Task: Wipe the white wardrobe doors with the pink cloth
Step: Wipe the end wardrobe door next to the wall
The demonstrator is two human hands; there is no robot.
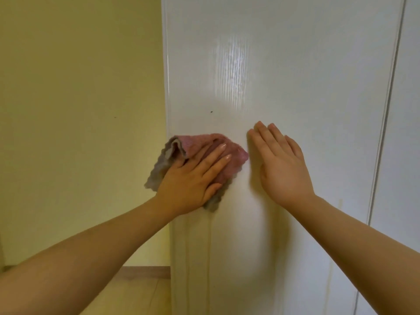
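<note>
Pale yellow wall [79, 110] fills the left half of the frame, and at the lower left a strip of wooden floor [141, 292] shows. From the centre to the right stands the white wardrobe door [295, 64], glossy, with a bright reflection in the upper centre and a small dark speck [211, 111] below it. At the far right a second door [406, 133] begins after a narrow gap. The pink cloth [197, 142], crumpled and grey on its back side, lies against the left edge of the door, centre-left in the frame. The left hand [193, 178] presses it flat, fingers [211, 158] straight and slightly spread. Just beside the cloth on the right, the right hand [281, 164] rests open on the door, its fingers straight and close together.
</note>
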